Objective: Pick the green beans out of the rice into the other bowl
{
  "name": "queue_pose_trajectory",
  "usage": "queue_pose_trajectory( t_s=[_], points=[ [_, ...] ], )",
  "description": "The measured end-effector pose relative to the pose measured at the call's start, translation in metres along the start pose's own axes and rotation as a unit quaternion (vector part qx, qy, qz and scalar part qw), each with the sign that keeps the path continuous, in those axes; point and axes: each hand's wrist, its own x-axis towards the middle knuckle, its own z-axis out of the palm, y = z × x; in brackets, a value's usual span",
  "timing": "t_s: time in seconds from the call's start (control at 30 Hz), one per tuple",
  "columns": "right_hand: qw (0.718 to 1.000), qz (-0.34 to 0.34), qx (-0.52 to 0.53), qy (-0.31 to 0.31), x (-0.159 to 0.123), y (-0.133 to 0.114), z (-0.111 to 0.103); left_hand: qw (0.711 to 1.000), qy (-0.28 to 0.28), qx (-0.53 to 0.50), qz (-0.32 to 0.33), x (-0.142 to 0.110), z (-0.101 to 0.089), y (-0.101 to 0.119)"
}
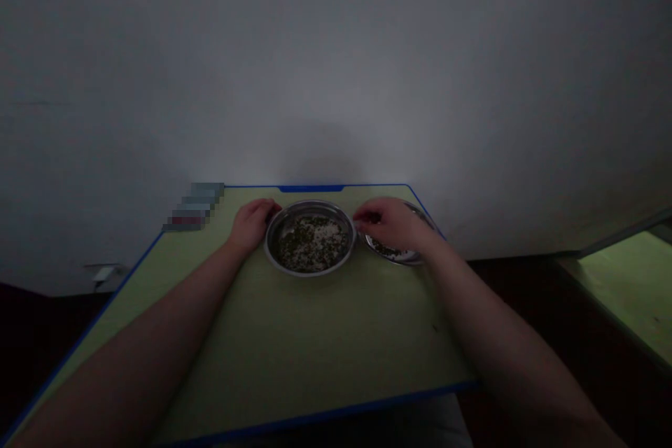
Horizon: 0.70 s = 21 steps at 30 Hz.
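A round metal bowl (309,271) stands on the table with a mix of green bean-like grains and white rice-like grains (315,243) in it. My left hand (253,222) is at the bowl's left rim, its fingers curled against the side and partly hidden. On the other side, my right hand (386,221) is at the bowl's right rim with thumb and fingers brought together; whatever is between them is too dark to make out. Beneath that hand and wrist lies a shallow metal plate (407,257) holding small dark grains, partly covered by the hand.
The light green table (294,350) has a blue edge and backs onto a pale wall (325,70). A blurred-out flat item (194,207) lies at its far left corner. Another light green surface (630,280) is at the right, and a white plug (103,274) is on the wall at left.
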Motion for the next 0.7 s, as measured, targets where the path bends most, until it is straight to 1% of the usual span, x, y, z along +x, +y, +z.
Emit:
queue_pose_trajectory(
  t_s=[0.07,0.13,0.2,0.3,0.37,0.5,0.6,0.7],
  points=[
    [0.995,-0.059,-0.065,-0.050,0.021,-0.023,0.014,1.000,0.000,-0.012,0.003,0.001,0.000,-0.003],
    [0.982,-0.105,-0.130,-0.091,0.044,-0.042,0.029,1.000,0.001,-0.013,0.009,0.003,-0.001,-0.006],
    [0.970,-0.119,-0.169,-0.125,0.065,-0.053,0.045,1.000,-0.002,-0.009,0.018,0.004,-0.001,-0.008],
    [0.959,-0.112,-0.216,-0.148,0.087,-0.060,0.065,1.000,-0.005,-0.011,0.027,0.005,-0.001,-0.009],
    [0.954,-0.094,-0.244,-0.148,0.093,-0.061,0.076,0.999,-0.006,-0.020,0.026,0.006,0.000,-0.010],
    [0.949,-0.077,-0.265,-0.153,0.093,-0.063,0.090,1.000,-0.011,-0.015,0.023,0.005,-0.001,-0.010],
    [0.947,-0.081,-0.267,-0.162,0.092,-0.065,0.097,1.000,-0.010,-0.002,0.029,0.005,-0.001,-0.011],
    [0.944,-0.088,-0.273,-0.163,0.092,-0.065,0.098,0.999,-0.010,0.004,0.030,0.005,-0.001,-0.012]
  ],
)
